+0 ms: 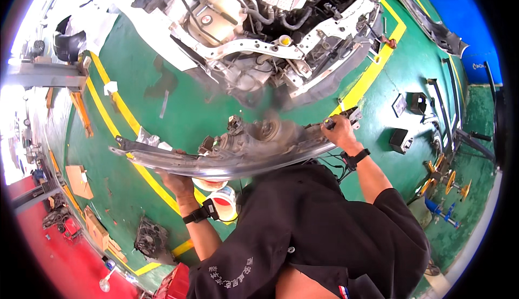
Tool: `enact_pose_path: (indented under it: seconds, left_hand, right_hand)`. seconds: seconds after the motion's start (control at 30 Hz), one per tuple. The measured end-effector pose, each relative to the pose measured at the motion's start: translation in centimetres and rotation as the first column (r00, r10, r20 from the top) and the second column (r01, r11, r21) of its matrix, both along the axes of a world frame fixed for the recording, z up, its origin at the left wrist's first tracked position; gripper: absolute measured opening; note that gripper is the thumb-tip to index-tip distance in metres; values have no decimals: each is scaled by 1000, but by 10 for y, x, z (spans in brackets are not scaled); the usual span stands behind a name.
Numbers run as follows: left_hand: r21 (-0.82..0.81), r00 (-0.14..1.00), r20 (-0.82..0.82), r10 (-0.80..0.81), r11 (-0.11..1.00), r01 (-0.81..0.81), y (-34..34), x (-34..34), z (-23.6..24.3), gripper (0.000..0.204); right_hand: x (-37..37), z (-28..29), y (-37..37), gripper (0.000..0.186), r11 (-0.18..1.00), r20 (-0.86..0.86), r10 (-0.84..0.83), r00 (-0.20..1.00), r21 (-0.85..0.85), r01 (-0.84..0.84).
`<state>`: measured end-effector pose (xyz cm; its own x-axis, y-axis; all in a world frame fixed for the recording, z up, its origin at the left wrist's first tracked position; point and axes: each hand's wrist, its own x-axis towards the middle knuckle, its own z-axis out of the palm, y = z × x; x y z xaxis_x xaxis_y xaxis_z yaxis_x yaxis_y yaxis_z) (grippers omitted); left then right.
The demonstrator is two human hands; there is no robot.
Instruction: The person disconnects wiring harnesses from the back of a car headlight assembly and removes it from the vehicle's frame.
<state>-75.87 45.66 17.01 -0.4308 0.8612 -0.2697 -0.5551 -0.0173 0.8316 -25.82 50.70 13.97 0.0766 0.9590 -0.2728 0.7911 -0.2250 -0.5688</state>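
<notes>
Black shirt front (319, 207) nearest; past it, a long headlamp unit (238, 155) held in two hands above the green floor (189, 96).
Right hand (343, 132) curled firmly round the unit's right end; left hand (179, 183) under its near edge toward the left end, fingers mostly hidden, so impossible to tell how far closed. Could roll or drop left end first, from loose support there. Farther out: a white bucket (229, 210) below the near edge, at risk of a knock from any dip; beyond the far edge, a stripped car front (243, 47), likely to scuff the housing on a careless forward swing.
</notes>
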Motion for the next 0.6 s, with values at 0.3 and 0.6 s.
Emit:
enact_pose_path:
  seconds: [0.3,0.6]
  left_hand:
    - [-124,997,57,54,991,-47,67,20,-25,72]
    - [-228,999,50,22,974,-10,136,27,-61,80]
  right_hand:
    - [22,-28,62,28,997,54,7,999,-76,-3]
    - [39,-37,111,32,958,96,-9,995,-285,36]
